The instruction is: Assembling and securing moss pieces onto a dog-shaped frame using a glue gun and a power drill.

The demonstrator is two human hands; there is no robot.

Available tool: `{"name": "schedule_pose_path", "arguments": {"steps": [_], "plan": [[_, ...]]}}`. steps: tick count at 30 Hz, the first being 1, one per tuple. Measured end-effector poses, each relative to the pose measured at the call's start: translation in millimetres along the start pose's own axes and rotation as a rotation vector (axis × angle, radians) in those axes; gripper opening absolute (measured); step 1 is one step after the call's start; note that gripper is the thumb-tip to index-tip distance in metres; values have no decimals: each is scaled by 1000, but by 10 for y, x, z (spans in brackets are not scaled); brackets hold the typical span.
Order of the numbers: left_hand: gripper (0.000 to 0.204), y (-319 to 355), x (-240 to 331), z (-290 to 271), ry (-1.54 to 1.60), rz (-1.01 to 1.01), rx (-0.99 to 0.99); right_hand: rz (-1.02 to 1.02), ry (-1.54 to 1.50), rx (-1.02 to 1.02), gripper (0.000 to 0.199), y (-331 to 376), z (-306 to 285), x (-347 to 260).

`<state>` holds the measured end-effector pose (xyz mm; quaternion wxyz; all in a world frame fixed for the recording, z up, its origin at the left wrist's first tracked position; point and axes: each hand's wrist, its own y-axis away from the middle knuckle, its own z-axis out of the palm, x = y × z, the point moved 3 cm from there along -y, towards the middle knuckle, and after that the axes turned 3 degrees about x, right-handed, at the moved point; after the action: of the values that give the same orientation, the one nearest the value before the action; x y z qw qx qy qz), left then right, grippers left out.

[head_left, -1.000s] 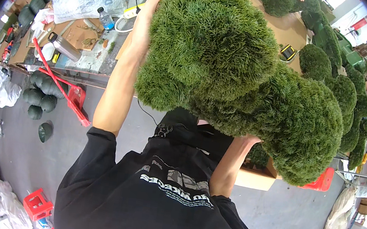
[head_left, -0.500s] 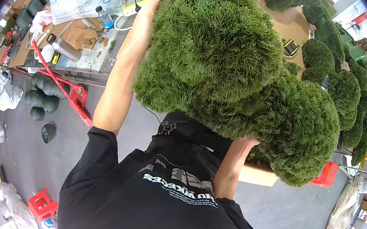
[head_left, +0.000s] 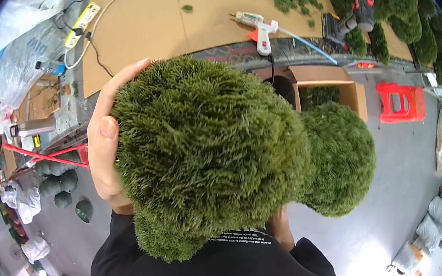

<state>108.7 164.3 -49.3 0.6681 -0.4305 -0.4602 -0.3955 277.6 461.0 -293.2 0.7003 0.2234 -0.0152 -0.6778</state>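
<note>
A large artificial topiary (head_left: 209,142) of dense green foliage in rounded lobes is held up in front of my chest. My left hand (head_left: 106,140) is closed around its left side, thumb on the near face and fingers reaching up along the edge. My right hand (head_left: 279,222) goes in beneath the foliage at the lower right, supporting it; its fingers are hidden behind the leaves. One rounded lobe (head_left: 337,160) sticks out to the right, and a smaller lobe (head_left: 167,242) hangs low over my black shirt.
Beyond the topiary, a cardboard-covered table (head_left: 142,12) holds a glue gun (head_left: 264,30), a cordless drill (head_left: 357,14), a power strip (head_left: 82,24) and loose green sprigs. An open carton (head_left: 355,96) and a red stool (head_left: 400,104) stand to the right. Dark green balls (head_left: 58,184) lie on the left floor.
The topiary has come down and closer to my body, and it is turned so another face shows. My view has shifted, so more of the table, glue gun and carton shows.
</note>
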Motion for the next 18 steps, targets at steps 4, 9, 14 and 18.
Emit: {"name": "schedule_pose_path", "arguments": {"steps": [4, 9, 14, 18], "plan": [[68, 72, -175, 101, -129, -41, 69, 97, 16, 223, 65, 13, -304, -110], [55, -377, -550, -322, -403, -168, -113, 234, 9, 429, 66, -1204, -188, 408], [54, -501, -841, -449, -407, -197, 22, 365, -45, 258, 81, -1495, 147, 517], [54, -654, -901, -379, -499, -230, -47, 420, -77, 252, 84, -1632, 14, 525]]}}
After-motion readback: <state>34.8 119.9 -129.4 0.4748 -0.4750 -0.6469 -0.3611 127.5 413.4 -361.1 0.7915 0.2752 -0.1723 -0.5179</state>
